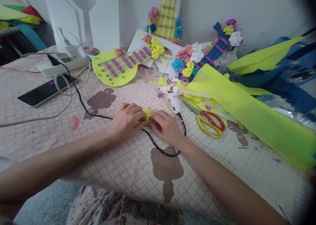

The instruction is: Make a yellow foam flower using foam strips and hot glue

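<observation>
Both my hands meet above the middle of the table around a small yellow paper flower (pixel 147 113). My left hand (pixel 129 119) pinches its left side between thumb and fingers. With fingers curled, my right hand (pixel 166 126) grips the flower from the right; a thin pale strip sticks out past that hand. Just behind lies a white glue gun (pixel 174 100) with a glue stick in its back, its black cord (pixel 158 147) looping beneath my hands. Scissors (pixel 209 123) with red and yellow handles rest to the right of the glue gun.
A yellow paper guitar (pixel 116 68) and a blue one (pixel 214 52) with paper flowers lie at the back. Yellow crepe paper (pixel 251 113) spreads along the right. At left are a phone (pixel 46 90), a power strip (pixel 61 65) and loose cables.
</observation>
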A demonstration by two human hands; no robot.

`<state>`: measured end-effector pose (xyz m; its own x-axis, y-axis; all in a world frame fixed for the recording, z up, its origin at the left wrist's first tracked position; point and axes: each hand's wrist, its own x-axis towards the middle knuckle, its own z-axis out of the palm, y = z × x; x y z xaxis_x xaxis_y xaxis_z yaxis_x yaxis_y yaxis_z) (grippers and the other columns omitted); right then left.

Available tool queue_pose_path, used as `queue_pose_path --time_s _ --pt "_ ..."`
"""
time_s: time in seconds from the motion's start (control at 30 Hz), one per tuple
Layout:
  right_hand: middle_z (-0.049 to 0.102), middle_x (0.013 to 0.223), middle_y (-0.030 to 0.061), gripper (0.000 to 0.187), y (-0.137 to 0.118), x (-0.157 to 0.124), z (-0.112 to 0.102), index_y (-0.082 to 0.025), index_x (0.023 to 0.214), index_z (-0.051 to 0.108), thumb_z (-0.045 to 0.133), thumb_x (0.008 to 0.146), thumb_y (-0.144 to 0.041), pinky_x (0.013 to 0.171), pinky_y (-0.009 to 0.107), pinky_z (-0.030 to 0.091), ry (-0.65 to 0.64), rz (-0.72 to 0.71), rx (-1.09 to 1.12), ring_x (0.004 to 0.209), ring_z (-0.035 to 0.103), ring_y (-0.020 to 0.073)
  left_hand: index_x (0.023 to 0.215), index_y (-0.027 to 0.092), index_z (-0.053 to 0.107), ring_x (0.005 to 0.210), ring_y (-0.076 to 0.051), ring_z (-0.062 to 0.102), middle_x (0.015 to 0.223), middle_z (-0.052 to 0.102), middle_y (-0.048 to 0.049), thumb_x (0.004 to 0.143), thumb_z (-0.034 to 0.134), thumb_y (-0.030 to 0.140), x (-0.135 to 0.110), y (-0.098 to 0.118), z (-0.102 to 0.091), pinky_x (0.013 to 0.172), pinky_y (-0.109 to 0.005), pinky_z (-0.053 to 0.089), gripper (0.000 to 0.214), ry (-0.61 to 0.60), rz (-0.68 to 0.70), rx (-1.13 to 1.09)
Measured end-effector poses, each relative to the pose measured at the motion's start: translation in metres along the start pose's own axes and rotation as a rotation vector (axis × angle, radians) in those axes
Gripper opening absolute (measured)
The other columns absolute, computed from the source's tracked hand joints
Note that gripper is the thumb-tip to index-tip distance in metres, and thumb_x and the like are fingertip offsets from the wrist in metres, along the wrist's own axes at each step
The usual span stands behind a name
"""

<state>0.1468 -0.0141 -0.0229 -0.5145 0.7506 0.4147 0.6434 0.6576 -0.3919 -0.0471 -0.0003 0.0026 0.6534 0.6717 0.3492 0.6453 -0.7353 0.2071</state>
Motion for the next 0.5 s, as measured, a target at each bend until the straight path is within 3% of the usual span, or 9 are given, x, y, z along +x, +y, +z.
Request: queue_pose_path --time_s 0.5 --pt "0.059 0.093 0.0063 0.010 0.0004 -0.0013 0.0009 -0.018 0.090 0.056 0.046 0.087 -0.018 0.075 0.030 0.047 -0.006 0.014 -0.031 0.089 0.055 0.0182 0.079 0.017 0.058 0.081 -0.018 0.053 0.078 0.060 -0.0015 0.086 0.053 0.020 -0.0008 0.0001 -0.0009 0.074 -0.033 0.034 0.010 -0.005 0.004 0.001"
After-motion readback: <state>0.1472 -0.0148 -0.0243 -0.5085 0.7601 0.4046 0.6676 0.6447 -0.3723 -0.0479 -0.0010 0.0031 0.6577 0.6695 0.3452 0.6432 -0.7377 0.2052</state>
